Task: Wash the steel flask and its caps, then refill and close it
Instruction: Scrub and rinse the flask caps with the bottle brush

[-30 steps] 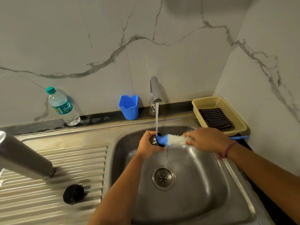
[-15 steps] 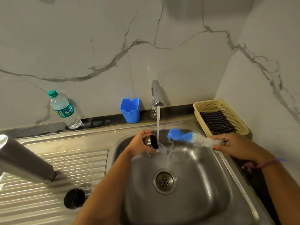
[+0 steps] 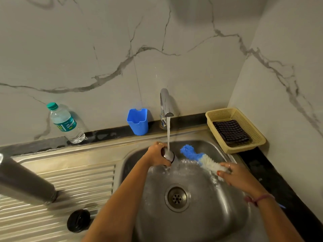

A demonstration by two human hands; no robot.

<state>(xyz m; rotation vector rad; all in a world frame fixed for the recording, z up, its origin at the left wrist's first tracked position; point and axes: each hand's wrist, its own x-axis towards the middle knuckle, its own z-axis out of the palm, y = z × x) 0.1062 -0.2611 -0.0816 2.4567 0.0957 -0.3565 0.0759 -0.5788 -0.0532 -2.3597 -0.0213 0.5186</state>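
Left hand (image 3: 158, 155) wraps round the steel cap (image 3: 168, 155), fingers curled on its wall, mouth tipped toward the tap (image 3: 165, 103) so the stream (image 3: 168, 131) runs straight into it and spills down into the sink (image 3: 192, 224). I hold it close under the spout, I think, so the water flushes the inside without splashing the table.

Right hand (image 3: 232, 173) grips the brush (image 3: 201, 158) by the white bristles near the handle, fingers closed round it, the blue tip pointing back toward the tap. It lies low over the basin, beside the cap but apart from it, out of the stream, so the rinse is not blocked and it drips into the sink.

Off to my left the flask (image 3: 26, 182) stands on the ribbed drainboard (image 3: 83, 179), near the camera and blurred; I cannot tell whether it is upright or upturned. The black cap (image 3: 78, 220) lies on the ribs just in front of it, near the basin edge, parked within reach.

Against the wall a water bottle (image 3: 65, 124) stands at the left, sealed with its green top, likely there for the refill. A blue cup (image 3: 138, 121) sits just left of the tap. At the right corner a yellow basket (image 3: 251, 130) holds a dark checked cloth (image 3: 230, 131), kept away from the wet.

By my reckoning the washing is partway; refilling and closing remain.
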